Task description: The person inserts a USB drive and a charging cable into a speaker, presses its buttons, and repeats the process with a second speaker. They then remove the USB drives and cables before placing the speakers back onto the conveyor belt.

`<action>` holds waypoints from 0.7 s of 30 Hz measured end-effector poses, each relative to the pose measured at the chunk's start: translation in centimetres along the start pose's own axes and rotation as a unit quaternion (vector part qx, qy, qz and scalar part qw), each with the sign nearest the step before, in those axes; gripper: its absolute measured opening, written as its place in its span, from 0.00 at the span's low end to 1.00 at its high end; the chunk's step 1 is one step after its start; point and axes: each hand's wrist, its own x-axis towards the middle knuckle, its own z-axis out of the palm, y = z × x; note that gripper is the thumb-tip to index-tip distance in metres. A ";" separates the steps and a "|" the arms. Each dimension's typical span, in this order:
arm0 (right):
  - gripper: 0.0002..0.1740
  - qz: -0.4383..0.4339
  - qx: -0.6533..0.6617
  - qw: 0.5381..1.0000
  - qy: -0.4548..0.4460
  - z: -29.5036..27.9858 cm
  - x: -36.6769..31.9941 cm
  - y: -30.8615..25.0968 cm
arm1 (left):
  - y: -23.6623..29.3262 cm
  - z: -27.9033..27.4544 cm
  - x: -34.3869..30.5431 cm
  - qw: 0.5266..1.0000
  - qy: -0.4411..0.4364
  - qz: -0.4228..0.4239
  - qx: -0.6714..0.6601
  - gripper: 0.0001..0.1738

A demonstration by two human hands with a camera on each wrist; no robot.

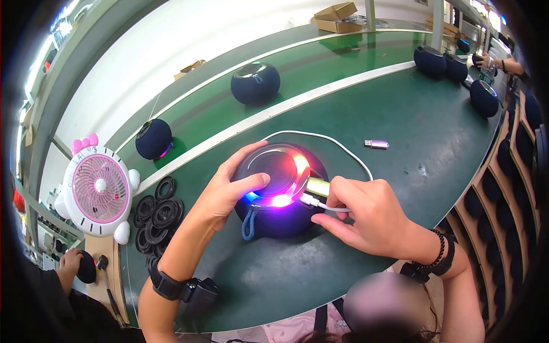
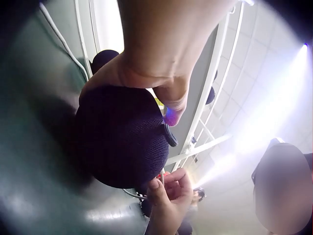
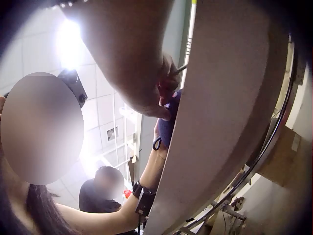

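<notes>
A round dark blue fabric speaker (image 1: 286, 226) sits on the green table, its ring glowing red, pink and blue. My left hand (image 1: 226, 191) grips its far left side, thumb across the dark top. A blue strap loop (image 1: 248, 226) hangs from the speaker's near side. At the right side, my right hand (image 1: 374, 217) pinches a white cable (image 2: 162, 175) just behind its plug (image 1: 310, 200), which is right at the speaker's lit edge. Beside the plug, a yellow-green stick (image 1: 318, 187) juts from the speaker toward my right fingers.
A silver-purple USB stick (image 1: 376, 144) lies beyond my right hand. Black rings (image 1: 163, 214) are piled left, beside a pink-and-white fan (image 1: 100, 191). Other speakers (image 1: 255, 84) stand on the green strip behind and at the far right (image 1: 484, 98). Another person's hand (image 1: 71, 260) is lower left.
</notes>
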 end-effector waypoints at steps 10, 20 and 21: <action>0.18 0.000 0.012 1.000 0.001 0.1 0.0 0.2 | -0.2 0.1 -0.1 1.000 0.005 -0.001 0.004 0.40; 0.18 -0.002 0.013 1.000 0.003 0.1 0.1 0.3 | -0.6 0.5 0.4 0.998 0.025 0.006 -0.053 0.33; 0.18 -0.002 0.014 1.000 0.003 0.1 0.1 0.3 | -0.6 0.5 0.4 0.999 0.031 0.011 -0.039 0.32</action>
